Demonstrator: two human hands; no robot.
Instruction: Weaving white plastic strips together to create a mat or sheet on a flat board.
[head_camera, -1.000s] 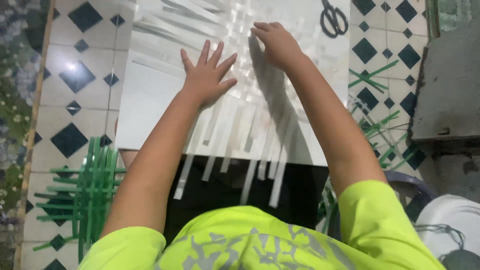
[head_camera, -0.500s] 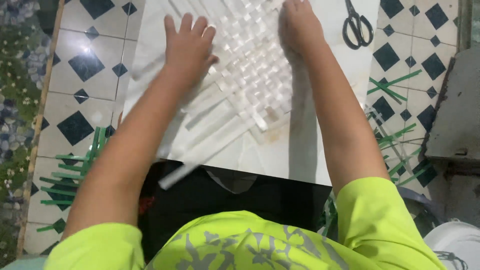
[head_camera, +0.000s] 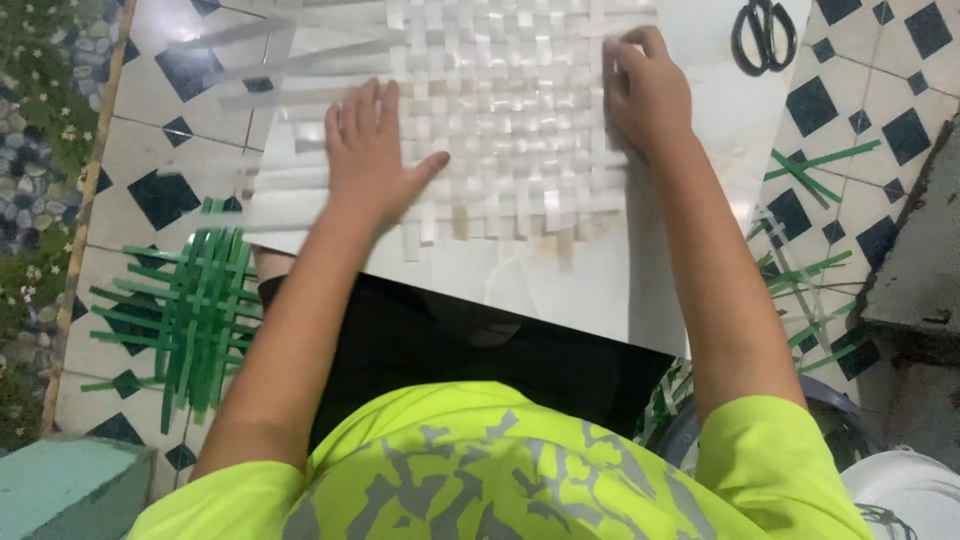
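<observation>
The left hand (head_camera: 370, 160) lies flat and open, palm down, fingers spread and thumb stretched out to the right, pressing on the left part of a square mat woven from flat white plastic strips (head_camera: 510, 120). It grips nothing; it only rests on the weave. The right hand (head_camera: 645, 90) rests on the mat's right edge with its fingers curled over the strips there; whether it pinches a strip or merely presses cannot be told.

The woven mat lies on a pale, glossy marble-look slab (head_camera: 590, 290) that reaches from the top of the view down toward the person's lap. Loose white strip ends (head_camera: 250, 35) fan out from the mat's left side, past the slab's edge and over the floor. Shorter ends stick out along the mat's near edge.

Beneath the slab is a floor of white tiles with dark diamond insets (head_camera: 870, 110). A pair of black-handled scissors (head_camera: 765, 35) lies at the slab's upper right corner, well apart from the right hand. To the left of the left forearm, on the tiles, lies a loose weave of flat green plastic strips (head_camera: 190, 315). More green strips (head_camera: 810, 170) are scattered on the tiles to the right of the right arm. The person wears a bright yellow-green patterned shirt (head_camera: 480, 470).
</observation>
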